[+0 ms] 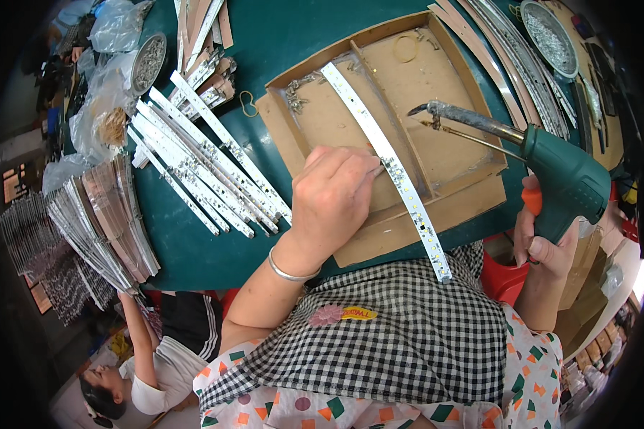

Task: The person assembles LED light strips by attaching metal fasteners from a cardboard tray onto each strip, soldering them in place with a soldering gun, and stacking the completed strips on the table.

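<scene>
left hand [336, 187]: fingertips pinch together at LED strip's [406, 189] edge; right hand [547, 247]: fingers wrap green soldering gun [569, 177]; strip crosses cardboard tray [454, 139]

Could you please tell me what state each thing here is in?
Left hand: closed on the LED strip
LED strip: held, slanting across the cardboard tray
Right hand: gripping the soldering gun
Soldering gun: held, tip apart from the strip; heat unclear
Cardboard tray: open, divided
Left bowl: uncovered, holding small pieces
</scene>
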Available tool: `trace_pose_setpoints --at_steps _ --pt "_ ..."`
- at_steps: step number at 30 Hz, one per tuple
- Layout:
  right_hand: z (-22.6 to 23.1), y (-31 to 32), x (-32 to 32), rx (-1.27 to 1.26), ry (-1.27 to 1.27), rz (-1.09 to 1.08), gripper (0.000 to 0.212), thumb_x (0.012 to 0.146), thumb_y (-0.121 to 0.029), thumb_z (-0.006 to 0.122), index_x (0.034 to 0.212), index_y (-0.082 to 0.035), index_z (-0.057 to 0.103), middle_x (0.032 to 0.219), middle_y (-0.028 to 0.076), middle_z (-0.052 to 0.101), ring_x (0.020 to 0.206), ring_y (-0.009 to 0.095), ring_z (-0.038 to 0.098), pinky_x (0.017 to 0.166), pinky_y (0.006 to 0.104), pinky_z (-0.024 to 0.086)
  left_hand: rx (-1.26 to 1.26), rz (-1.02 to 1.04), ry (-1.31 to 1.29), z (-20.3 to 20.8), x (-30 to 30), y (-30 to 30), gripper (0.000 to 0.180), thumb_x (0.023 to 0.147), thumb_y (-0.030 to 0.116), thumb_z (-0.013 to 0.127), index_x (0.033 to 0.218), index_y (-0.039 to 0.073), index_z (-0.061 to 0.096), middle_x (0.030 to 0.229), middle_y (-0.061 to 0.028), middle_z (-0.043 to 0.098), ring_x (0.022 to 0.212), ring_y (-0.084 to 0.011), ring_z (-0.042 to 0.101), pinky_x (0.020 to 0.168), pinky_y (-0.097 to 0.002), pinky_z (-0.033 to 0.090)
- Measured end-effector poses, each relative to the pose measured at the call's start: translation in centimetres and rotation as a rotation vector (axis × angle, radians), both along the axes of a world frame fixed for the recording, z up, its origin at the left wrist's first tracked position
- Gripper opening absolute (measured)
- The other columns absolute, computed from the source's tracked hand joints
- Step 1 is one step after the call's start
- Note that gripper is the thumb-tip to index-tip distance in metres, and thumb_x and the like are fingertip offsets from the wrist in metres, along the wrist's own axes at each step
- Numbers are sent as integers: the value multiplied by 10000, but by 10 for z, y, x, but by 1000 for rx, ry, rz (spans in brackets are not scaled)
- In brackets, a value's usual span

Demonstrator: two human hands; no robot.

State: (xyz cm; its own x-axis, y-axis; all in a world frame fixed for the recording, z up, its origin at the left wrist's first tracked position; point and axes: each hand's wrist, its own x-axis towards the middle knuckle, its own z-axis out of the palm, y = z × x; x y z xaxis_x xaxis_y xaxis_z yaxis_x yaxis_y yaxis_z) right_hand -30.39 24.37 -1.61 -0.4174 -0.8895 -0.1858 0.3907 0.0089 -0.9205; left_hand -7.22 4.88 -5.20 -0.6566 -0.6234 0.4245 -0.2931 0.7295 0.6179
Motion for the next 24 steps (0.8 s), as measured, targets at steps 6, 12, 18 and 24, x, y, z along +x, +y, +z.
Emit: trace_pose_setpoints --at_steps 6,12,18,24 --pt "2 10 -17 -86 142 -73 816 708 -118 766 1331 143 308 1179 254 512 506 132 514 370 217 426 -15 22 -86 20 7 -3 213 660 -31 763 847 26 681 814 -91 689 703 -234 637 647 -299 497" --pt "27 -9 -21 -98 524 -284 680 761 -39 699 1325 130 359 932 159 577 562 120 515 483 218 445 -32 -299 -122 45 4 13 349 589 45 769 927 37 684 991 -86 668 830 -261 616 710 -368 474" --pt "-18 -28 -36 155 1175 -389 483 786 -1 714 1226 21 518 945 64 619 783 128 594 696 241 476 -106 -635 -267 47 -13 21 291 647 111 664 928 35 675 974 -61 644 892 -232 564 755 -346 452" --pt "-45 -36 -50 270 1536 -299 584 739 -71 762 1269 -30 522 1075 159 648 978 243 648 856 321 493 -207 -562 -274 79 11 28 304 627 137 627 901 9 658 952 -76 630 860 -220 564 739 -340 458"
